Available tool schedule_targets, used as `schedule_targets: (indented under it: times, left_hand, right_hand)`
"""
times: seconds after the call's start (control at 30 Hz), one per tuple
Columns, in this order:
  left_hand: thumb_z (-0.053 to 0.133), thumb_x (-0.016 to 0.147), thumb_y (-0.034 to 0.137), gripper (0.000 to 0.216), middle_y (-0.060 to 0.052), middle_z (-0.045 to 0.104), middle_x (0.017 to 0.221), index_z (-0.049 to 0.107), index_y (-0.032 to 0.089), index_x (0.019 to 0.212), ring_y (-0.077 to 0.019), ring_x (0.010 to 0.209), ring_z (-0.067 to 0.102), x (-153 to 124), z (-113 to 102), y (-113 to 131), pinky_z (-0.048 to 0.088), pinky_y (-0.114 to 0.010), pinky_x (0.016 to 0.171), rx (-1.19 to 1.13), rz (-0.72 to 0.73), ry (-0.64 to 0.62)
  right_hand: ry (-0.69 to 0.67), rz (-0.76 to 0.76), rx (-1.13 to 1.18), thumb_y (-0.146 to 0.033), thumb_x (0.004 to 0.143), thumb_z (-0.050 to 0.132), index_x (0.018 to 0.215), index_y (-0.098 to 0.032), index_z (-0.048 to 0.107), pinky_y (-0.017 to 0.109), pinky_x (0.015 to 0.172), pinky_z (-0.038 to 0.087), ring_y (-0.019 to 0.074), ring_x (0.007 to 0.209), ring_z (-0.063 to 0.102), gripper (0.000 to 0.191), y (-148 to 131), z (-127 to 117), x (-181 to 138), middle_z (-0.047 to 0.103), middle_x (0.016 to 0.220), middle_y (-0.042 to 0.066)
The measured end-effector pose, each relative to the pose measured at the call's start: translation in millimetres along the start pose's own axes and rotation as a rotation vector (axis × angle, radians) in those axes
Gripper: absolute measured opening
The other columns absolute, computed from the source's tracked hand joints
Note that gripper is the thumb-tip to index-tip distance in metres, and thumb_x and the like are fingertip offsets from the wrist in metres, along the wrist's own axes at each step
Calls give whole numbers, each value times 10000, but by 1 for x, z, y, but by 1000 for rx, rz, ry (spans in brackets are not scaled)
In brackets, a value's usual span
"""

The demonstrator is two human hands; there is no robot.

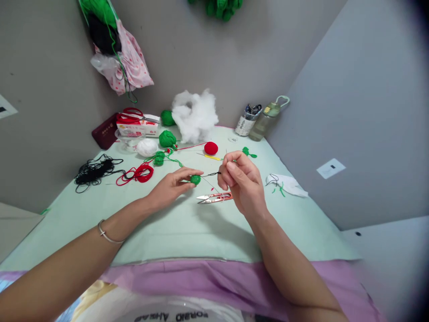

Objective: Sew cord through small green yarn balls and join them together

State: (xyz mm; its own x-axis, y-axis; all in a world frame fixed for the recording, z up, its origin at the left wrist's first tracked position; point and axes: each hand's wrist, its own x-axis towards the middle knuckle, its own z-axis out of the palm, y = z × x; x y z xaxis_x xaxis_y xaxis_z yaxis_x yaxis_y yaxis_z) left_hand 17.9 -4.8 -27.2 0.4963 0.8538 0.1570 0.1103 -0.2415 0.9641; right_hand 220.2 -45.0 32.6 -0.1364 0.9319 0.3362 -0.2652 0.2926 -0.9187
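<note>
My left hand [174, 185] pinches a small green crocheted ball [195, 180] between thumb and fingers, just above the table. A strand of black yarn [213, 173] runs from near the ball to my right hand [243, 176], whose fingers are closed on it. A thin, needle-like sliver shows above those fingers, too fine to make out surely. Under my right hand lies a pair of thread snips [214, 197] with orange handles, partly hidden. A yellow-handled crochet hook [212, 157] and a red yarn ball [211, 148] lie beyond my hands.
On the left are tangled black yarn [95, 172], a red yarn coil [142, 173] and a white ball [146, 147]. White stuffing [196, 116], red-handled scissors [129, 116], a pen cup [246, 123] and a bottle [266, 120] stand behind. A white scrap [290, 185] lies right.
</note>
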Motion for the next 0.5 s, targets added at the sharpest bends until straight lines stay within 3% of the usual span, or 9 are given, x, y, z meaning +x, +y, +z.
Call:
schedule_targets:
  times: [0.27, 0.4, 0.5]
  left_hand:
    - [701, 824, 245, 341, -54, 667, 1158, 690, 253, 1164, -207, 1003, 634, -3, 6, -4, 510, -345, 938, 113, 75, 57]
    - [710, 820, 287, 236, -57, 676, 1032, 705, 199, 1039, -194, 914, 630, -1, 4, -1, 510, -323, 854, 39, 61, 94]
    - [764, 767, 318, 326, -40, 683, 927, 690, 187, 1056, -180, 813, 620, 1, 1, 1, 487, -284, 716, -88, -7, 118]
  right_hand:
    - [-55, -62, 5, -338, 955, 606, 903, -215, 554, 254, 528, 398, 86, 504, 405, 144, 1, 1, -4, 418, 597, -64]
    - [-273, 11, -39, -365, 965, 589, 934, -201, 560, 254, 516, 403, 90, 508, 430, 169, 2, 4, -12, 437, 597, -62]
    - [-401, 79, -104, -369, 979, 565, 972, -190, 565, 256, 549, 412, 93, 560, 471, 179, 3, 7, -17, 496, 658, -38]
